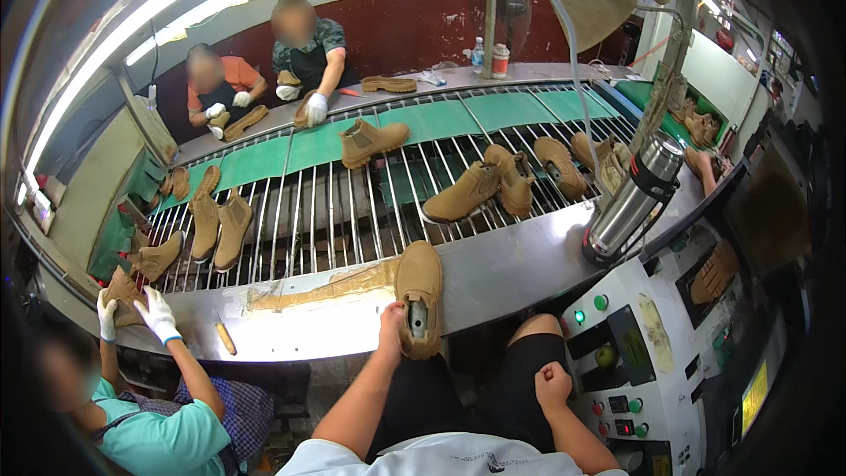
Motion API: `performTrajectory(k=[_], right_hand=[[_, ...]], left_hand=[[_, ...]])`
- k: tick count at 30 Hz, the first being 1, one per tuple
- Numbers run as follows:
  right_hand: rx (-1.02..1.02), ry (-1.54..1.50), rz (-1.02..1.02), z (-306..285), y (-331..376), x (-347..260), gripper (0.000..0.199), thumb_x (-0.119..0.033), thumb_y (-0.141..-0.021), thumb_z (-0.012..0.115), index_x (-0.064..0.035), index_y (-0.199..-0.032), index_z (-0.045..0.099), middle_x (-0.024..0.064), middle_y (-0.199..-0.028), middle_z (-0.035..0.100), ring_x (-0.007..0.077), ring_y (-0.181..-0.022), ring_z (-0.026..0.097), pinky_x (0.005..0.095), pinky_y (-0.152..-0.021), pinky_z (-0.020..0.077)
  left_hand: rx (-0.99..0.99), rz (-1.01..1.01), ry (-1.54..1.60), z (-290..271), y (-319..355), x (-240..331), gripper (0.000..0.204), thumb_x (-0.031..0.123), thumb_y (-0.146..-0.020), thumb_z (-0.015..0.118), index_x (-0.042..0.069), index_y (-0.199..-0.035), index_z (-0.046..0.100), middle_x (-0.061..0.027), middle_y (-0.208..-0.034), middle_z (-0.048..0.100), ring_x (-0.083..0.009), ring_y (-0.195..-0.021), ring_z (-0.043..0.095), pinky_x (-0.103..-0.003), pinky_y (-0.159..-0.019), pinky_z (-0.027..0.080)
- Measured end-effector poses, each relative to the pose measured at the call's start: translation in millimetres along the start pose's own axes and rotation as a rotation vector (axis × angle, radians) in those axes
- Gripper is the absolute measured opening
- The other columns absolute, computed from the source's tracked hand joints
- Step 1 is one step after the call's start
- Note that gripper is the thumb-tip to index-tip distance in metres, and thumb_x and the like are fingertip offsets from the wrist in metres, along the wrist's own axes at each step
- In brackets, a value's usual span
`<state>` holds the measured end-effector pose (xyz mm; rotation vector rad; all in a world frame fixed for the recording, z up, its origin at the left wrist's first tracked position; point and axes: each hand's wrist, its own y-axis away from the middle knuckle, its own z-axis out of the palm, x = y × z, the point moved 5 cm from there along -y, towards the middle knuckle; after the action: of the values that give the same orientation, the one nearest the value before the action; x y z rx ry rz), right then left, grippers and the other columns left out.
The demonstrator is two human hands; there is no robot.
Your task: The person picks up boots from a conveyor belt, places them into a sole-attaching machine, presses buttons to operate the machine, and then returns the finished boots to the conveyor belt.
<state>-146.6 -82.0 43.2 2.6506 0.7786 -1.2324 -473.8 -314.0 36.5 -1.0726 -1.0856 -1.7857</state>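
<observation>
Tan boot [418, 269]: at the near edge of the steel worktop [529, 260], toe toward the far edge, its opening turned up and showing something grey inside; whether its sole rests on the steel cannot be told.
Left hand [392, 326]: pinching the collar on the boot's left side, close to the heel, thumb and fingers drawn together on it.
Right hand [552, 385]: short of the near edge, over the right thigh, fingers curled into a fist; whether anything is inside, I cannot tell.
Bars: past the far edge runs a metal rack [308, 220], with a green strip [493, 113] along its far side.
Boots on the bars: a lone boot [374, 141] overlaps the green strip; an upright pair [233, 227] stands toward the left end; a cluster [463, 194] sits right of the middle, near the worktop's far edge.
Flask: a steel flask [636, 198] on the worktop's right end, beside a white control box [627, 280].
Handle: a short yellowish-brown tool [226, 338] lies by the near edge, left of the tan boot.
Co-worker: gloved hands [161, 316] at the worktop's left end hold another boot [123, 298].
</observation>
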Motion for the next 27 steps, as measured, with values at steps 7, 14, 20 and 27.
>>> performTrajectory(k=[7, 14, 20, 27], right_hand=[[0.030, -0.022, 0.034, -2.2, 2.1, 6.1, 0.009, -0.005, -0.069, 0.066, -0.0053, -0.068, 0.057, 0.0087, -0.052, 0.049, 0.0259, -0.047, 0.052, 0.0343, -0.050, 0.0435], [0.044, -0.048, 0.100, -0.7, -6.8, 4.5, 0.010, -0.004, -0.068, 0.065, -0.0044, -0.066, 0.056, 0.0091, -0.051, 0.049, 0.0255, -0.046, 0.052, 0.0333, -0.048, 0.0434], [0.037, -0.075, 0.094, 4.0, -15.0, -0.2, 0.011, -0.007, -0.068, 0.066, -0.0042, -0.064, 0.056, 0.0097, -0.049, 0.049, 0.0264, -0.044, 0.053, 0.0331, -0.046, 0.0423], [0.059, -0.158, 0.095, 3.4, -21.9, -15.8, 0.013, 0.000, -0.070, 0.063, -0.0005, -0.062, 0.052, 0.0083, -0.047, 0.045, 0.0174, -0.038, 0.047, 0.0284, -0.043, 0.0376]], left_hand=[[-0.236, -0.252, 0.393, 13.1, -137.9, 68.8, 0.063, 0.048, -0.090, 0.048, -0.005, -0.123, 0.050, -0.0210, -0.122, 0.053, -0.0312, -0.110, 0.053, -0.043, -0.100, 0.041], [-0.121, -0.430, -0.061, 105.6, -256.1, 37.0, 0.096, 0.045, -0.082, 0.062, -0.002, -0.148, 0.011, -0.0265, -0.152, 0.014, -0.0381, -0.140, 0.022, -0.048, -0.112, 0.027], [-0.262, -0.529, -0.037, 123.2, -323.8, -14.1, 0.073, 0.039, -0.090, 0.055, 0.006, -0.147, 0.023, -0.0213, -0.153, 0.019, -0.0413, -0.138, 0.025, -0.054, -0.110, 0.026], [-0.359, -0.565, -0.140, 140.0, -343.5, -14.0, 0.051, 0.033, -0.090, 0.062, 0.007, -0.132, 0.048, -0.0170, -0.135, 0.049, -0.0337, -0.119, 0.051, -0.050, -0.087, 0.051]])
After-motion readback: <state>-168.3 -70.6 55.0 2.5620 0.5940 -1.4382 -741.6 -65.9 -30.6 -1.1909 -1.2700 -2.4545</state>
